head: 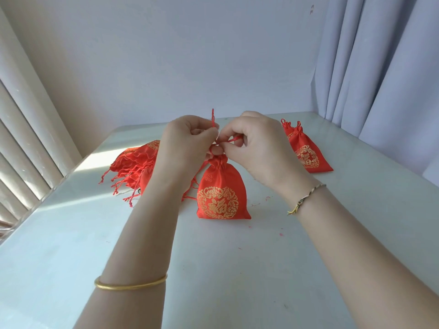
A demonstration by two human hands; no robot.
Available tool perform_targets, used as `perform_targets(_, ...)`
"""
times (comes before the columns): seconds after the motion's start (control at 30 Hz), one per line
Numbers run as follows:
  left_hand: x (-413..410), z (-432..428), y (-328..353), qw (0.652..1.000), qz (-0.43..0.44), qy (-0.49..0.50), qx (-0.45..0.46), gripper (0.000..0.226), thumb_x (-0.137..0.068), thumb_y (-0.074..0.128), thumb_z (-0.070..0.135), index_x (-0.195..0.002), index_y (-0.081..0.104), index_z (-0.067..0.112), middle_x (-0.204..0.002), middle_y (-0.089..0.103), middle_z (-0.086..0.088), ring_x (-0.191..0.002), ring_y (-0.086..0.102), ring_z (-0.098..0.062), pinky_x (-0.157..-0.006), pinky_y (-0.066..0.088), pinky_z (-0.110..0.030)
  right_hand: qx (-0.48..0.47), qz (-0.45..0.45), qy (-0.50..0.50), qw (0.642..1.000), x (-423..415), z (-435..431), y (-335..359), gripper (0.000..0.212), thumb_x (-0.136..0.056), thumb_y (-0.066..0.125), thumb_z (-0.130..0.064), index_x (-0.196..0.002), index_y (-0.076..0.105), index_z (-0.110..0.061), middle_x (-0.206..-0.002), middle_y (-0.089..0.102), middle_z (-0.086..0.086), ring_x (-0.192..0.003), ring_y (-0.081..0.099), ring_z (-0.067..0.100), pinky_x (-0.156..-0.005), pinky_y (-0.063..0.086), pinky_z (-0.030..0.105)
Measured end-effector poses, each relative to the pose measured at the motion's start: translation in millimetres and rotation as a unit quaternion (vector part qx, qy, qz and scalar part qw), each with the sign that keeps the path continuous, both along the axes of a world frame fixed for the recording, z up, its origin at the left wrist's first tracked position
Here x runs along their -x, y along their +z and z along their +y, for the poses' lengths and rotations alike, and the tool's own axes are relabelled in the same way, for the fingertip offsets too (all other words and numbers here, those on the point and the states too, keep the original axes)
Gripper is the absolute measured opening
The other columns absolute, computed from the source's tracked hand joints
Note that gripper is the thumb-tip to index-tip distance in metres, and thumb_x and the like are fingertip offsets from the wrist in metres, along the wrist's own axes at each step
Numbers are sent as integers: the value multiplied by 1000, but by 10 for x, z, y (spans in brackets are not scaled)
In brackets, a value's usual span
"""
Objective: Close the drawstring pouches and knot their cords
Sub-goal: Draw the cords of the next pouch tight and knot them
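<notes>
Gold-bangled left hand [187, 143] and right hand [259, 150] are pinching the red cord [212, 117] directly above the cinched pouch [222, 193].

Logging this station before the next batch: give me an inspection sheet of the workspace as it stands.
Surface: pale smooth tabletop, sunlit patch at left.
Job's things: red fabric drawstring pouch with gold print upright at centre, mouth gathered; second red pouch lying at right, closed; heap of red pouches at left.
Clutter: small red thread scraps.
Grippers: left hand and right hand both pinch the red cord above the centre pouch.
Cables: nothing seen.
Surroundings: white wall, pale curtain at right.
</notes>
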State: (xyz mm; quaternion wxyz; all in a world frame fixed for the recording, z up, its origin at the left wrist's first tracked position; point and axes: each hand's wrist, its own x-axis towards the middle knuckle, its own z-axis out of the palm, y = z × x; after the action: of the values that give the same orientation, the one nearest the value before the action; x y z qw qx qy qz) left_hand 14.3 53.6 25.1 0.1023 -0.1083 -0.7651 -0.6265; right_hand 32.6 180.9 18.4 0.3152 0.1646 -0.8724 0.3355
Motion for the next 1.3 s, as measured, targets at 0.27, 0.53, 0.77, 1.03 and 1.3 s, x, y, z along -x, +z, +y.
perform_targets(0.27,-136,33,70,996,34,-15,76,60,-78,67,-2,-126,46,26,-97,51,0,-65,60,-6,-66,52,-26,64,-73,-1,995,22,75,20,6,-80,66,-10,-77,71,-9,-59,53,-18,-55,50,-9,-55,35,5)
perform_targets(0.53,-126,137,-18,973,136,48,179,45,-81,54,-4,-117,45,22,-116,41,-1,-85,58,-6,-70,43,-12,181,-122,17,976,29,87,-32,7,-79,67,-11,-72,69,-13,-57,56,-10,-51,47,-1,-54,37,12)
perform_targets(0.77,-78,16,74,960,185,79,194,35,-73,48,-6,-74,60,26,-111,54,0,-98,53,-9,-72,39,-6,333,-220,16,917,54,153,-22,19,-80,62,-6,-61,59,-10,-50,44,-4,-44,31,10,-44,25,21)
perform_targets(1.03,-127,134,-2,950,177,40,256,20,-77,61,12,-89,68,27,-111,47,6,-116,38,-13,-94,41,-30,449,-308,46,837,19,165,24,23,-83,58,-7,-60,54,-9,-55,45,2,-46,34,11,-38,29,17)
perform_targets(1.3,-76,113,-32,947,176,50,265,16,-79,68,27,-95,68,24,-110,44,7,-116,41,-13,-93,44,-33,450,-331,81,825,24,177,19,20,-83,60,-8,-63,56,-9,-56,46,2,-47,35,11,-41,31,19)
